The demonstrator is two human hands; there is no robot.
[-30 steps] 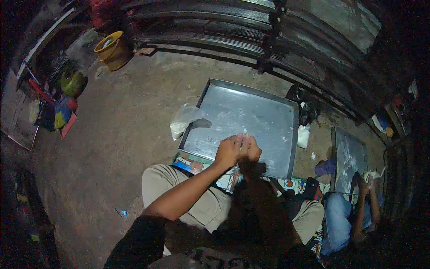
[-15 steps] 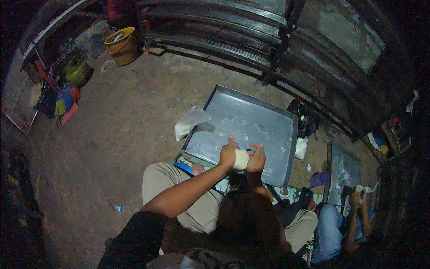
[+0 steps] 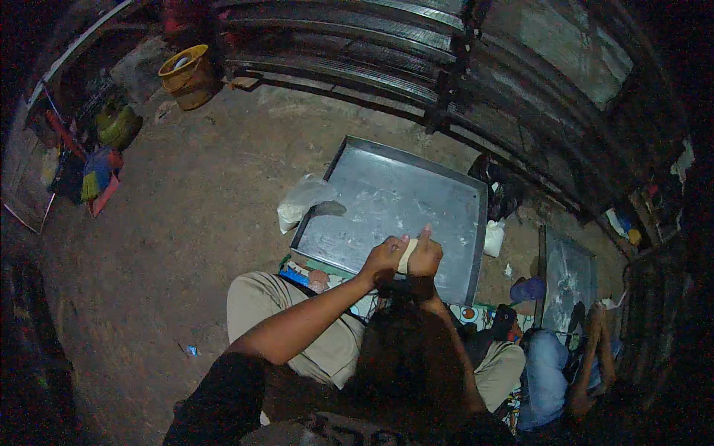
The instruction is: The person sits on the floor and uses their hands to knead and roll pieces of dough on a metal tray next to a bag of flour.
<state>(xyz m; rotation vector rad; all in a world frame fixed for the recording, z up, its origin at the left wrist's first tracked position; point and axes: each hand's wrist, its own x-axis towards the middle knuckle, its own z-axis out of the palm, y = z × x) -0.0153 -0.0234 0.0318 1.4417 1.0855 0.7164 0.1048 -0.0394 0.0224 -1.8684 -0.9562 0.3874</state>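
A pale lump of dough is held between my two hands, above the near part of a large metal tray streaked with white powder. My left hand grips the dough from the left with curled fingers. From the right, my right hand closes round it, one fingertip pointing away from me. Only a narrow strip of the dough shows; the hands cover the rest. A clear plastic bag with pale contents lies against the tray's left edge.
A white bag sits right of the tray. Farther right, a co-worker's hands are beside a second powdered tray. A yellow bucket stands far left, near dark metal racks. Under my legs is a patterned mat.
My hands have drawn together round the dough, so less of it shows, and my right fingers have folded in. The whole view has shifted slightly.
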